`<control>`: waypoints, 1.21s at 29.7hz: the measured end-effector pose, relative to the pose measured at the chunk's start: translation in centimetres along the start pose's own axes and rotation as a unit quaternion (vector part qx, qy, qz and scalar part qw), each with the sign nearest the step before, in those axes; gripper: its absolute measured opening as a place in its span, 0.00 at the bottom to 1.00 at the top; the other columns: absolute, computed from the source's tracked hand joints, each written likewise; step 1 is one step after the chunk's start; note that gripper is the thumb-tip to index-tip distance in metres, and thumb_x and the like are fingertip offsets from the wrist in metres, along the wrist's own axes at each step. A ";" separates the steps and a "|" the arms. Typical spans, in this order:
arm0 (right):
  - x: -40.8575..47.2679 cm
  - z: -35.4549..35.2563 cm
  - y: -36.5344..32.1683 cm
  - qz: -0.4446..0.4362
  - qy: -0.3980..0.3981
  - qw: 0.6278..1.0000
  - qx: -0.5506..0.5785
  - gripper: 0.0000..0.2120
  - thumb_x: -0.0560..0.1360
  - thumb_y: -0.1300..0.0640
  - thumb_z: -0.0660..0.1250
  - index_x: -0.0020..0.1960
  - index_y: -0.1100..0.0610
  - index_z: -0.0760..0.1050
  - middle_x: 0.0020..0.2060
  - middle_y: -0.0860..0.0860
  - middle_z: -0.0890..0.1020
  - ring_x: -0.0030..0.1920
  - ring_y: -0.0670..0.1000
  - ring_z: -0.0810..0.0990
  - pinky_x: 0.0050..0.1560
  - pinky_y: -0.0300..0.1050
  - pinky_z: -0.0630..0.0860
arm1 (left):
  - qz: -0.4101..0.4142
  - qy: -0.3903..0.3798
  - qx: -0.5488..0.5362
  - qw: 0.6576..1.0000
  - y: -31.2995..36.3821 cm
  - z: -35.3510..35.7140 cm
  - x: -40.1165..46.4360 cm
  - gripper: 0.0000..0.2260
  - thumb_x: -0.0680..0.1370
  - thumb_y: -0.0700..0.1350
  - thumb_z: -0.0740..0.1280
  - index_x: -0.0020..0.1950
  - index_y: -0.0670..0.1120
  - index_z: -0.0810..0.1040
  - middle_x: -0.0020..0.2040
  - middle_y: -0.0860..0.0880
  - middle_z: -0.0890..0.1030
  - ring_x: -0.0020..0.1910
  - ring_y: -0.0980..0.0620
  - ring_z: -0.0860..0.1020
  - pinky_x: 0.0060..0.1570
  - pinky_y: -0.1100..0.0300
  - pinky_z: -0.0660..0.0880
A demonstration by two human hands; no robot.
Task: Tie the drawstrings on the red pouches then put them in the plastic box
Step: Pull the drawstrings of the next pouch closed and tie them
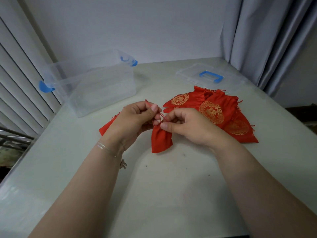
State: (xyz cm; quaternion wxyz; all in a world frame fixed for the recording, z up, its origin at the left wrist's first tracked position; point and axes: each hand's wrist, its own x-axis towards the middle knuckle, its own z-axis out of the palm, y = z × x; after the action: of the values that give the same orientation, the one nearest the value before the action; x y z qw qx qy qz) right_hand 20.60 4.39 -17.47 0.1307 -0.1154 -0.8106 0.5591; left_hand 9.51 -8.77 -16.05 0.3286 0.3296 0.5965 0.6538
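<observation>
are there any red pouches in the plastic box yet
No, the clear plastic box holds nothing, while the red pouches lie in a pile on the table.

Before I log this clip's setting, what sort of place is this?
Probably a home or small workroom corner: a plain pale tabletop against a bare white wall, grey curtains on the right, white slatted blinds on the left.
</observation>
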 end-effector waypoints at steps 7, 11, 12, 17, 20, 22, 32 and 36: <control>-0.3 -1.0 -1.1 -0.037 0.107 0.993 0.009 0.12 0.77 0.53 0.64 0.37 0.56 0.75 0.26 0.52 0.74 0.29 0.50 0.72 0.35 0.42 0.72 | 0.012 0.014 0.049 0.999 0.2 -0.4 0.0 0.09 0.80 0.43 0.60 0.44 0.43 0.78 0.31 0.52 0.77 0.31 0.56 0.73 0.34 0.66 0.73; -0.4 -1.1 -1.6 -0.032 0.133 0.982 0.133 0.17 0.78 0.49 0.61 0.36 0.59 0.71 0.23 0.50 0.72 0.27 0.49 0.71 0.33 0.39 0.73 | -0.002 0.014 0.092 0.996 -0.2 -0.4 0.1 0.08 0.80 0.44 0.62 0.44 0.45 0.79 0.31 0.53 0.77 0.33 0.58 0.74 0.35 0.67 0.72; -0.4 -1.1 -1.7 -0.023 0.141 0.974 0.178 0.17 0.78 0.49 0.61 0.36 0.59 0.70 0.22 0.49 0.71 0.27 0.49 0.70 0.32 0.39 0.73 | -0.005 0.012 0.099 0.995 -0.2 -0.4 0.1 0.08 0.79 0.44 0.62 0.44 0.45 0.79 0.32 0.53 0.78 0.34 0.58 0.75 0.37 0.67 0.72; -0.4 -1.7 -2.1 -0.033 0.184 0.941 0.282 0.17 0.77 0.51 0.63 0.33 0.59 0.70 0.21 0.49 0.71 0.27 0.49 0.69 0.29 0.38 0.72 | -0.004 -0.014 0.101 0.995 -0.8 -0.3 0.3 0.05 0.77 0.40 0.65 0.43 0.43 0.80 0.34 0.52 0.82 0.37 0.58 0.79 0.43 0.67 0.76; -0.5 -1.7 -2.1 -0.053 0.208 0.937 0.274 0.17 0.76 0.51 0.65 0.32 0.59 0.70 0.21 0.50 0.72 0.26 0.49 0.69 0.29 0.39 0.72 | 0.004 -0.003 0.084 0.996 -0.9 -0.2 0.4 0.03 0.73 0.39 0.68 0.43 0.43 0.81 0.36 0.50 0.83 0.38 0.56 0.81 0.45 0.66 0.77; -0.5 -2.0 -2.1 -0.056 0.215 0.942 0.251 0.17 0.76 0.54 0.66 0.31 0.58 0.69 0.20 0.50 0.71 0.25 0.49 0.69 0.29 0.39 0.71 | 0.005 0.017 0.042 0.999 -0.8 -0.3 0.5 0.03 0.71 0.38 0.69 0.43 0.42 0.81 0.37 0.49 0.84 0.39 0.55 0.81 0.46 0.66 0.77; -0.4 -2.4 -0.6 -0.040 0.126 0.981 -0.140 0.02 0.73 0.57 0.69 0.42 0.52 0.79 0.34 0.42 0.79 0.29 0.34 0.73 0.34 0.27 0.66 | 0.053 0.037 0.055 0.996 -0.1 -0.8 0.2 0.07 0.71 0.31 0.70 0.42 0.43 0.78 0.37 0.49 0.82 0.41 0.52 0.81 0.48 0.62 0.76; -0.3 -1.3 -0.6 -0.080 0.068 0.990 -0.090 0.04 0.75 0.58 0.68 0.48 0.51 0.81 0.36 0.38 0.80 0.32 0.35 0.75 0.36 0.27 0.67 | 0.063 -0.007 0.114 0.991 0.0 0.1 -0.3 0.10 0.72 0.30 0.70 0.41 0.43 0.72 0.37 0.48 0.80 0.40 0.50 0.78 0.47 0.59 0.77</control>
State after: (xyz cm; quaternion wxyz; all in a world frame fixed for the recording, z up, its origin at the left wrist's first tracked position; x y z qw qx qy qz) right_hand 21.30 5.20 -16.54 0.2190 -0.0994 -0.8534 0.4624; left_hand 9.71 -8.96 -16.02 0.2511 0.4060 0.6433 0.5986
